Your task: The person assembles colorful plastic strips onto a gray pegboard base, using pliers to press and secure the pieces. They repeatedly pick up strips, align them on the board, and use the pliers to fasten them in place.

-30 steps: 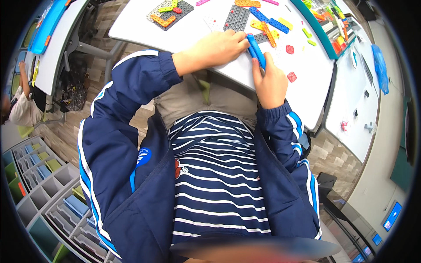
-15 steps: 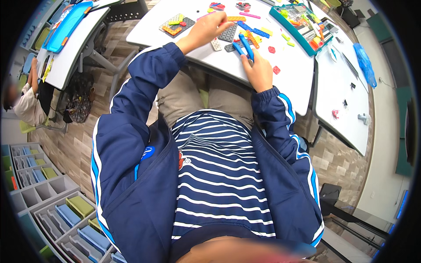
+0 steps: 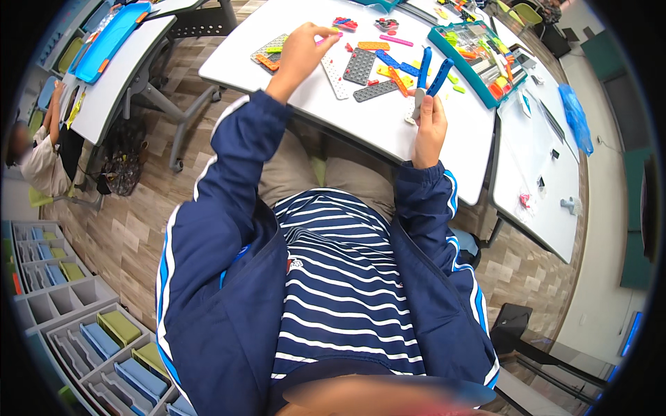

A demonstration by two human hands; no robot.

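My right hand (image 3: 431, 132) is closed on a V-shaped piece (image 3: 438, 78) with two blue arms that spread away from me. They meet at a grey part near my fingers, above the white table (image 3: 374, 128). My left hand (image 3: 302, 57) hovers over the table's left part, thumb and fingertips pinched; whatever is between them is too small to make out. Beneath and beside it lie a grey plate with an orange strip (image 3: 267, 62) and a long white perforated strip (image 3: 334, 76). Between my hands are a grey perforated plate (image 3: 359, 66) and a dark grey strip (image 3: 376, 91).
Right of my right hand stands a teal case (image 3: 466, 71) of coloured parts. Small trays of red pieces (image 3: 387, 26) sit at the far side. A second white table (image 3: 534, 159) adjoins on the right, with a blue plastic bag (image 3: 576, 114). Someone sits at the left table.
My right hand has drawn the V-shaped piece nearer me and turned its arms upward in view. My left hand has shifted left, uncovering more of the white strip.
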